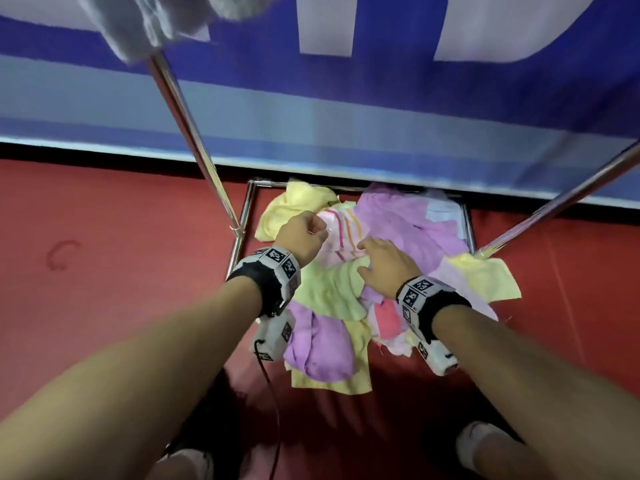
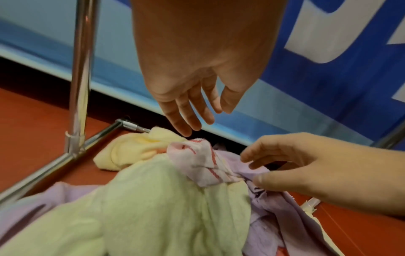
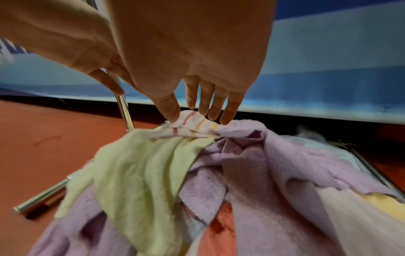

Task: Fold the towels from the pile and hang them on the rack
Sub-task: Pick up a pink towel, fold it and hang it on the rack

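- Pile [image 1: 332, 299]: loose towels in lilac, green, yellow and pink, heaped on the red floor [image 1: 104, 237] inside the rack [image 1: 194, 140] base, between its two slanting chrome poles.
- Striped towel [image 1: 341, 233]: white with pink and orange stripes, crumpled on top at the far side of the pile, beside a yellow towel [image 1: 294, 206] to its left.
- Left hand [image 1: 301, 237]: fingers spread and relaxed just above the striped towel, holding nothing.
- Right hand [image 1: 384, 265]: fingers extended, tips touching the striped towel; no closed grip visible.
- Handling, in my judgement: light, soft, limp cloth, liable to drag neighbouring towels up. Best taken by pinching a hem or two corners, not the bunched middle.
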